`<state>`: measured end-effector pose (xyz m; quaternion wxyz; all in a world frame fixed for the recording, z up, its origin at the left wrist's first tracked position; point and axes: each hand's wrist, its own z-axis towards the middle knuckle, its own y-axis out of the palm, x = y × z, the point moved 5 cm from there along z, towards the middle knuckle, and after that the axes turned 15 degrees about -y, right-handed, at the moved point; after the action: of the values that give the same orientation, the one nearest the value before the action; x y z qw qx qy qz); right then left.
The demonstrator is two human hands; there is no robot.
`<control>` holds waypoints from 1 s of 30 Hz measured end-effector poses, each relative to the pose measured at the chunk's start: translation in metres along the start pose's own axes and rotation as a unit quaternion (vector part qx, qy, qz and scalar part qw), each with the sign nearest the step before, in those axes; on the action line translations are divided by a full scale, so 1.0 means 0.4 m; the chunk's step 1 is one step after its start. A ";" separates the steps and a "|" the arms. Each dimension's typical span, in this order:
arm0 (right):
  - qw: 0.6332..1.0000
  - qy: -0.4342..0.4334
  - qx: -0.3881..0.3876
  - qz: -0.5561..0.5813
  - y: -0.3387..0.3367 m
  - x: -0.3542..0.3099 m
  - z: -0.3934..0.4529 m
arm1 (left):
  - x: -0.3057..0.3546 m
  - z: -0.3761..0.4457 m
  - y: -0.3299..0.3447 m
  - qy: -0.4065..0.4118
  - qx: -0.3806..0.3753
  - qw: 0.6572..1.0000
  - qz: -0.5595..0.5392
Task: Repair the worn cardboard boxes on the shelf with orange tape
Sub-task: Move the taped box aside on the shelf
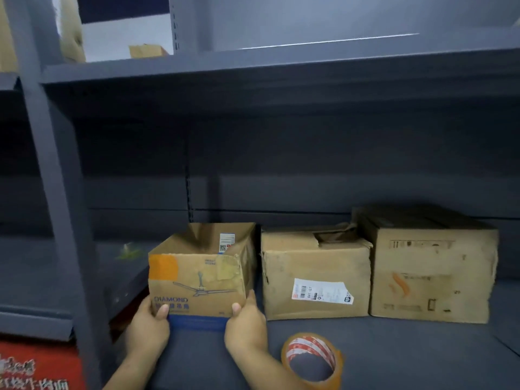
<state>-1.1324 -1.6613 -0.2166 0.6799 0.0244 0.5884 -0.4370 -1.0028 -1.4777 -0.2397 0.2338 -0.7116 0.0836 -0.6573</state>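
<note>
- Grey shelf [394, 347] spans the frame.
- Two closed cardboard boxes [315, 274] sit right of centre.
- Our left hand [147, 329] and right hand [246, 323] grasp the open ceiling-fan box [197, 277], lower centre.
- Orange tape roll [312, 360] lies at the bottom, right of centre.

brown box [197, 280] with orange patch, orange tape roll [312, 361], grey shelf [394, 350]

Matt, creased cardboard boxes [316, 273]; glossy plastic tape roll [312, 360]; matt shelf [394, 350].

Open box [197, 280] orange-patched, tape roll [312, 361] near on shelf.
</note>
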 end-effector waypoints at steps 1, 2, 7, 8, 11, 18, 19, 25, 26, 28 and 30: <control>1.000 0.003 -0.002 -0.005 0.000 0.004 0.012 | 0.007 0.003 0.006 0.012 0.004 1.000 0.016; 1.000 0.006 -0.006 -0.011 0.002 0.006 0.024 | 0.013 0.008 0.013 0.024 0.008 0.999 0.029; 0.999 0.037 -0.013 -0.016 0.009 0.017 0.080 | 0.035 0.026 0.047 0.040 0.009 0.998 0.054; 0.999 0.044 -0.012 -0.013 0.012 0.019 0.090 | 0.036 0.028 0.053 0.038 0.007 0.998 0.053; 0.998 0.056 -0.006 -0.004 0.019 0.023 0.104 | 0.034 0.035 0.062 0.030 0.011 0.998 0.049; 0.996 0.069 -0.016 0.046 0.011 0.008 0.083 | 0.032 0.020 0.052 0.036 0.015 0.998 0.041; 0.996 0.061 -0.019 0.060 0.005 -0.001 0.071 | 0.032 0.017 0.049 0.028 0.020 0.999 0.039; 0.986 -0.013 -0.067 0.151 -0.092 -0.015 -0.023 | 0.027 -0.064 0.016 -0.004 0.058 0.998 0.019; 0.986 -0.028 -0.070 0.150 -0.122 -0.006 -0.035 | 0.031 -0.099 0.012 0.012 0.060 0.998 0.007; 0.984 -0.045 -0.069 0.155 -0.189 0.019 -0.052 | 0.047 -0.177 0.009 0.049 0.063 0.997 -0.009; 0.985 -0.038 -0.060 0.160 -0.261 0.047 -0.052 | 0.077 -0.250 0.018 0.097 0.067 0.993 0.004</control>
<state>-1.2148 -1.7250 -0.1884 0.7633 0.0612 0.5757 -0.2869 -1.0949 -1.5194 -0.2127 0.2742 -0.6268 0.0645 -0.7265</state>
